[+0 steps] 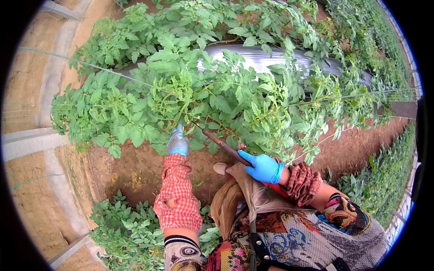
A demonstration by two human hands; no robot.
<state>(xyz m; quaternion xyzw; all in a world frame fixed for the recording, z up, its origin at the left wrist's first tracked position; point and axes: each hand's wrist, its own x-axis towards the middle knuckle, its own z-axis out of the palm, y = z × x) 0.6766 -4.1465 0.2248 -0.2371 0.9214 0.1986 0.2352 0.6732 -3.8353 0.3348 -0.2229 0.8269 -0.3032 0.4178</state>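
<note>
Leafy green plant (174, 92) is standing just beyond the hands, brown-handled tool (224, 147) pointing its thin dark tip into the stems from near right; right hand (264, 168) is gripping the handle, closed, while left hand (177, 142) is sitting at the near foliage, fingertips hidden, can't tell if holding anything. Probably tool work is being lined up at a stem, next move calling for a steady stem and clear tip. Green string (97, 68) is running far left, silver film (251, 56) is lying farther back.
</note>
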